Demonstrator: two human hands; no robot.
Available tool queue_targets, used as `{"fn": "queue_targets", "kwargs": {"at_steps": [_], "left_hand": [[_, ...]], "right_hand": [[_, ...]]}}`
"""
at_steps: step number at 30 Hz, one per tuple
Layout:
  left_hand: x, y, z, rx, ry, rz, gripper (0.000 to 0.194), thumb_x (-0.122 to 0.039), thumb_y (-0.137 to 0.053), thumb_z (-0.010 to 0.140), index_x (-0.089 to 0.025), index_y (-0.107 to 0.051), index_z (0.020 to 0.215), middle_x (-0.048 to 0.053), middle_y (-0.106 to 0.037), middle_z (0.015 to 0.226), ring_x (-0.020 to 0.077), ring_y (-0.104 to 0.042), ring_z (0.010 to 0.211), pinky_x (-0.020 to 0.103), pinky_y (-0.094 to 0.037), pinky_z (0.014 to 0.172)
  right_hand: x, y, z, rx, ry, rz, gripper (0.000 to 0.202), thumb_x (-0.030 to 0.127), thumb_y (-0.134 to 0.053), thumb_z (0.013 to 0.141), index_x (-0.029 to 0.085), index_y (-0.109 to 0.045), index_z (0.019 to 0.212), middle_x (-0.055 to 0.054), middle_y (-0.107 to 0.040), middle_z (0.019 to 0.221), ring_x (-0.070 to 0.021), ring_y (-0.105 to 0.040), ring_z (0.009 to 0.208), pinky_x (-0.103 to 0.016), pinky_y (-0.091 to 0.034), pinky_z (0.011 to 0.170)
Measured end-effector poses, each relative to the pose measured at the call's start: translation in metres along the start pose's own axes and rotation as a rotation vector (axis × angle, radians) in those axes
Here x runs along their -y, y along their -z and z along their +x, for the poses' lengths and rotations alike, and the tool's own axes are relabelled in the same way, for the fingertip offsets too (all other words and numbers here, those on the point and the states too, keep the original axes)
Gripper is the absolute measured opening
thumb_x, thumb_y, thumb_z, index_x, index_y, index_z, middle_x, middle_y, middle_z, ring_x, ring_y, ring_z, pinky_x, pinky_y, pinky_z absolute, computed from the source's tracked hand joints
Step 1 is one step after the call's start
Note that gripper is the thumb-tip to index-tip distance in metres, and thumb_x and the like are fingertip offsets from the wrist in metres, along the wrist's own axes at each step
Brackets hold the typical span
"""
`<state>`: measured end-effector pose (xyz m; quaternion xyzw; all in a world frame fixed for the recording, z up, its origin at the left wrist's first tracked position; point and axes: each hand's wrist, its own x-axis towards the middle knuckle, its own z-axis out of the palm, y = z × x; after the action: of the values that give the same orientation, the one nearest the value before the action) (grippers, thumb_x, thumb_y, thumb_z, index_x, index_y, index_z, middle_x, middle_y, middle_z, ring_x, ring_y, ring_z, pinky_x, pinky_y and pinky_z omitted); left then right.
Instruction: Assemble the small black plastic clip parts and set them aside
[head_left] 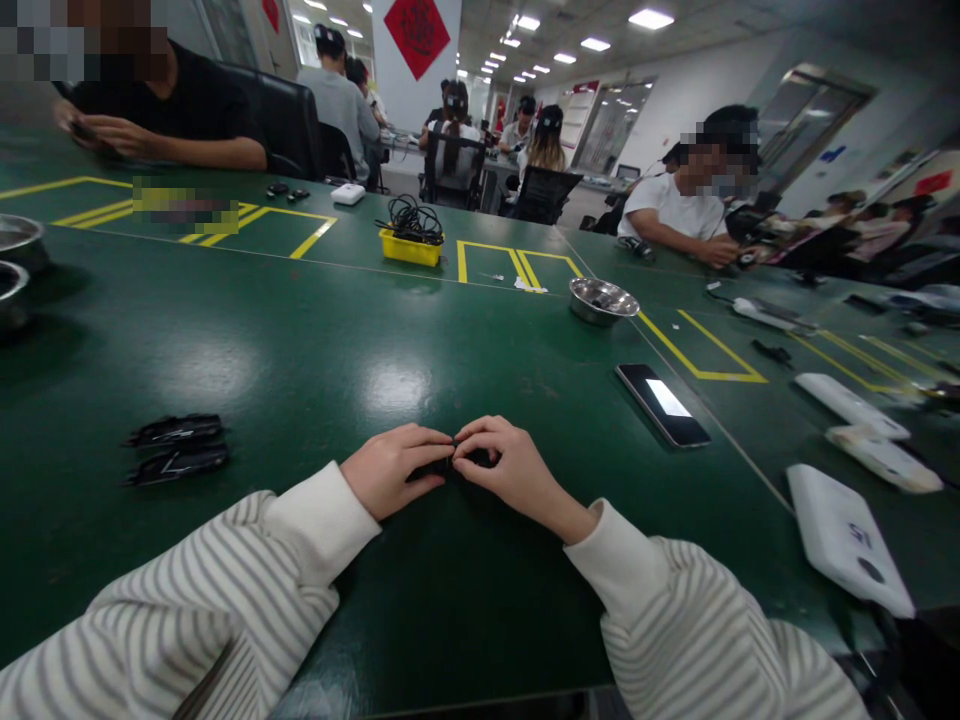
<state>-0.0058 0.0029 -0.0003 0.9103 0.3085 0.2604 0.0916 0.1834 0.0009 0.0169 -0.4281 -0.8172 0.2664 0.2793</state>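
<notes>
Okay, so treat the two hands as the middle of the dial, with 12 on the far side of the green table (300, 330). The left hand (394, 468) and right hand (510, 468) meet right at the centre, fingertips almost together, both pinching a small dark part (450, 464) low over the tabletop. Grip is narrow on both sides, with thumbs and fingers curled in close around it (the fingers hide most of the part, so I honestly can't tell its shape).

Over at 9 o'clock, well apart from the left hand, two slim black pieces (177, 464) lie side by side, one a bit farther out than the other. A phone (664, 405) with a lit patch on its screen lies between 2 and 3, and a shiny metal bowl (604, 302) sits between 1 and 2, with something dark inside. Just shy of 12 there's a yellow tray (411, 249) heaped with black cables (411, 218). Around 3 o'clock is a chunky white device (851, 540), with slimmer white units (851, 405) just beyond it.

Across the table, a person in a black shirt (202, 105) is between 10 and 11, and a person in a white shirt (667, 205) is between 1 and 2.
</notes>
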Motion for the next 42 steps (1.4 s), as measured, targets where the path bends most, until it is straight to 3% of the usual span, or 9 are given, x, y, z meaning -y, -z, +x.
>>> {"fn": "queue_targets", "kwargs": {"at_steps": [8,21,25,30,34,42], "left_hand": [[0.000,0.001,0.000,-0.001,-0.005,0.006,0.025,-0.017,-0.056,0.073,-0.014,-0.059,0.098,0.008,-0.062,0.097,0.0176,-0.058,0.085,0.030,-0.050,0.073],[0.002,0.001,0.000,-0.009,-0.020,0.000,0.023,-0.020,-0.054,0.075,-0.016,-0.059,0.098,0.008,-0.061,0.098,0.0177,-0.058,0.086,0.030,-0.050,0.073],[0.002,0.002,-0.001,-0.005,-0.038,0.029,0.023,-0.021,-0.054,0.075,-0.015,-0.059,0.097,0.009,-0.061,0.096,0.0179,-0.058,0.084,0.030,-0.050,0.071],[-0.003,0.003,-0.002,0.043,-0.135,-0.005,0.023,-0.023,-0.054,0.075,-0.014,-0.059,0.096,0.009,-0.061,0.094,0.0172,-0.057,0.081,0.028,-0.049,0.070],[-0.009,0.002,-0.003,0.095,-0.215,-0.050,0.023,-0.023,-0.053,0.076,-0.014,-0.058,0.097,0.009,-0.061,0.096,0.0173,-0.057,0.081,0.028,-0.049,0.068],[-0.012,0.001,-0.002,0.146,-0.218,-0.065,0.024,-0.024,-0.052,0.076,-0.015,-0.057,0.098,0.009,-0.060,0.097,0.0174,-0.057,0.083,0.029,-0.049,0.070]], "right_hand": [[0.001,-0.003,-0.001,-0.025,0.037,-0.055,0.005,0.017,-0.059,0.069,0.019,-0.063,0.069,-0.001,-0.061,0.082,-0.0131,-0.051,0.081,-0.027,-0.039,0.074],[0.003,-0.006,-0.001,-0.062,-0.025,-0.057,0.001,0.019,-0.061,0.067,0.019,-0.062,0.067,-0.001,-0.062,0.083,-0.0130,-0.052,0.081,-0.028,-0.039,0.074],[0.000,-0.003,0.001,-0.078,-0.038,0.016,0.003,0.021,-0.060,0.068,0.018,-0.061,0.068,-0.002,-0.062,0.083,-0.0128,-0.054,0.079,-0.025,-0.041,0.066],[-0.011,0.003,0.009,-0.151,-0.121,0.024,0.012,0.024,-0.054,0.074,0.016,-0.063,0.071,-0.002,-0.061,0.078,-0.0091,-0.051,0.064,-0.021,-0.038,0.056],[-0.015,0.003,0.011,-0.083,-0.080,-0.052,0.012,0.027,-0.061,0.070,0.020,-0.066,0.078,-0.001,-0.060,0.077,-0.0076,-0.047,0.059,-0.022,-0.037,0.057],[-0.015,0.005,0.010,-0.082,-0.074,-0.196,0.008,0.026,-0.064,0.067,0.021,-0.068,0.072,0.000,-0.059,0.072,-0.0083,-0.048,0.059,-0.022,-0.037,0.057]]}}
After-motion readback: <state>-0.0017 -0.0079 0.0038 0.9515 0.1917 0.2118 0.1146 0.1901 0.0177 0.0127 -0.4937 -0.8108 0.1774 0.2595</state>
